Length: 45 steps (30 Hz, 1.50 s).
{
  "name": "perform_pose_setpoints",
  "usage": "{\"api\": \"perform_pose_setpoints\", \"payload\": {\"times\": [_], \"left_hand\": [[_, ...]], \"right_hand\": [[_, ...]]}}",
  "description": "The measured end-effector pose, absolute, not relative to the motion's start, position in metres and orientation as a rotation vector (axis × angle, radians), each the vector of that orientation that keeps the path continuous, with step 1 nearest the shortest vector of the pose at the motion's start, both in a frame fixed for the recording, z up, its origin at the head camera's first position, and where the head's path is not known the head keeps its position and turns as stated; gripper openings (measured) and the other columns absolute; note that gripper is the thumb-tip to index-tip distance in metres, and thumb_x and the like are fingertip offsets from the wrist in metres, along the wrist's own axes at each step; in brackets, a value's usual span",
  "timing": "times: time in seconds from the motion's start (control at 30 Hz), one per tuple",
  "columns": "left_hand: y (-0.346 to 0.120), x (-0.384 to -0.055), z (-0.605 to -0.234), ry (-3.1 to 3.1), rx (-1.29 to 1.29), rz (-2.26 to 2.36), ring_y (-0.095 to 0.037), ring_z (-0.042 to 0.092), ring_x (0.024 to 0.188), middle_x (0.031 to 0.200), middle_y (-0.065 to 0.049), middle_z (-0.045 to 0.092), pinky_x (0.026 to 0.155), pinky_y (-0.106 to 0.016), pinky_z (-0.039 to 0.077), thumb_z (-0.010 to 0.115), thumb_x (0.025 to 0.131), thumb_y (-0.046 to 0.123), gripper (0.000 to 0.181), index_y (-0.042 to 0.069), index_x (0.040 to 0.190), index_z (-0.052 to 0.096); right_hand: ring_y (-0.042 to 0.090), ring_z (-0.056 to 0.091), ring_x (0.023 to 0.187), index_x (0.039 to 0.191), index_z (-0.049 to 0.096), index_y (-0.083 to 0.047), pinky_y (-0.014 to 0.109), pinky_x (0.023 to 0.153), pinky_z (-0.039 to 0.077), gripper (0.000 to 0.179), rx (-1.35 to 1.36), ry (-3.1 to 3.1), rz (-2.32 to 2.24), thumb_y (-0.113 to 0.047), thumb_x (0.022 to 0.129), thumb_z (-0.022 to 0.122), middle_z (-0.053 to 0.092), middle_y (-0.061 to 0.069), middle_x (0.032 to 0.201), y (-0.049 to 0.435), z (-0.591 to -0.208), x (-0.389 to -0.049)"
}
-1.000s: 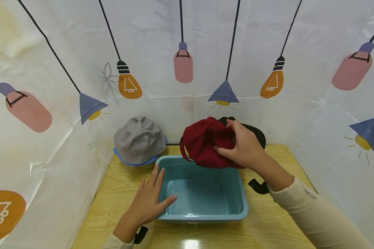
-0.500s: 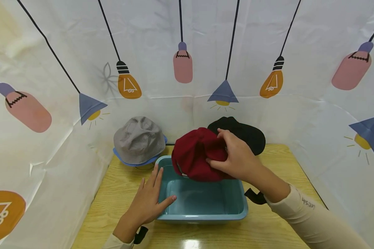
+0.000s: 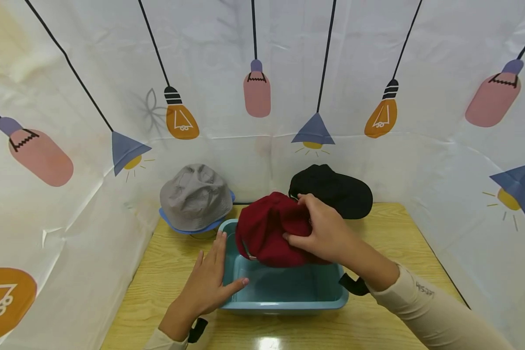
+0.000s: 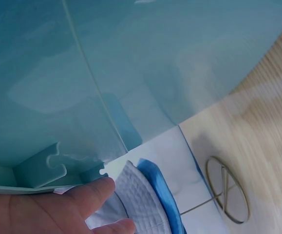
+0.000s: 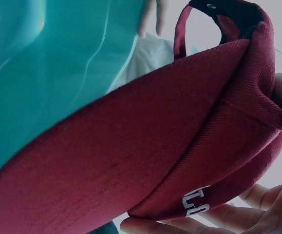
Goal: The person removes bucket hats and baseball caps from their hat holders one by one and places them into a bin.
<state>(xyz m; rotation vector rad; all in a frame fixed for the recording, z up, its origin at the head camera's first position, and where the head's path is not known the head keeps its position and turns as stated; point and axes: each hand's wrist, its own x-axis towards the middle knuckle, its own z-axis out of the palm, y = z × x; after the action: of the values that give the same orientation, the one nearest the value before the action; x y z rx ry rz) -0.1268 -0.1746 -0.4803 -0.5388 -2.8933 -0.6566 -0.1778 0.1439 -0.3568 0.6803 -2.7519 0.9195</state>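
Note:
My right hand (image 3: 325, 231) grips a dark red baseball cap (image 3: 267, 231) by its crown, thumb on one side and fingers on the other. The cap overlaps the back of a blue plastic basin (image 3: 284, 306) in the head view. White lettering and the brim of the red cap (image 5: 116, 151) show in the right wrist view, with the back strap at the top. My left hand (image 3: 207, 282) lies with straight, spread fingers against the basin's left rim. In the left wrist view its fingers (image 4: 89, 195) touch the basin wall (image 4: 106, 97).
A grey bucket hat (image 3: 197, 197) sits over a blue-brimmed hat (image 3: 172, 223) at the back left, on a wire stand (image 4: 226, 190). Behind the basin on the right is a black cap (image 3: 345, 192). All stand on a wooden table (image 3: 393, 301) before a printed cloth backdrop (image 3: 214, 155).
My right hand has brought the red cap nearer and to the left, lower over the basin. More of the black cap behind now shows. The left hand has stayed at the rim.

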Motion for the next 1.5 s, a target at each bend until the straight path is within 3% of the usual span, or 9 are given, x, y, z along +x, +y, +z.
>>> {"api": "perform_pose_setpoints", "payload": {"times": [0.33,0.8,1.13,1.27,1.5], "left_hand": [[-0.176,-0.127,-0.481,-2.918,-0.539,-0.663,-0.033,0.024,0.158,0.175,-0.009,0.012,0.119,-0.073,0.023,0.056,0.087,0.081,0.12,0.008,0.168,0.003],[-0.178,-0.128,-0.483,-2.927,-0.54,-0.71,-0.034,0.022,0.159,0.174,-0.008,0.01,0.12,-0.073,0.019,0.06,0.085,0.081,0.125,0.01,0.168,-0.002],[-0.178,-0.128,-0.483,-2.918,-0.554,-0.705,-0.034,0.023,0.159,0.174,-0.009,0.011,0.118,-0.074,0.021,0.063,0.085,0.078,0.125,0.008,0.167,-0.001],[-0.177,-0.129,-0.483,-2.923,-0.543,-0.697,-0.035,0.023,0.158,0.174,-0.009,0.011,0.118,-0.074,0.021,0.063,0.084,0.079,0.126,0.008,0.167,-0.001],[-0.177,-0.129,-0.483,-2.921,-0.54,-0.69,-0.035,0.024,0.158,0.174,-0.011,0.013,0.119,-0.074,0.02,0.066,0.083,0.077,0.127,0.011,0.168,-0.002]], "right_hand": [[0.015,0.064,0.101,0.128,0.051,-0.016,0.035,0.082,0.061,0.067,0.688,-2.802,0.98,-0.044,0.079,0.088,0.065,0.0,0.127,0.136,-0.369,-0.174],[0.011,0.06,0.092,0.13,0.051,-0.014,0.029,0.077,0.057,0.071,0.733,-2.811,0.909,-0.046,0.077,0.088,0.064,-0.003,0.11,0.128,-0.376,-0.171],[0.01,0.052,0.074,0.108,0.05,-0.018,0.024,0.061,0.049,0.057,0.773,-2.809,0.886,-0.045,0.076,0.088,0.055,-0.006,0.089,0.126,-0.379,-0.172],[0.011,0.049,0.073,0.107,0.051,-0.015,0.026,0.059,0.046,0.056,0.762,-2.838,0.886,-0.045,0.078,0.087,0.056,0.0,0.091,0.127,-0.382,-0.174],[0.012,0.053,0.084,0.118,0.055,-0.015,0.028,0.069,0.05,0.058,0.769,-2.881,0.868,-0.047,0.08,0.085,0.061,0.004,0.108,0.125,-0.391,-0.181]]}}
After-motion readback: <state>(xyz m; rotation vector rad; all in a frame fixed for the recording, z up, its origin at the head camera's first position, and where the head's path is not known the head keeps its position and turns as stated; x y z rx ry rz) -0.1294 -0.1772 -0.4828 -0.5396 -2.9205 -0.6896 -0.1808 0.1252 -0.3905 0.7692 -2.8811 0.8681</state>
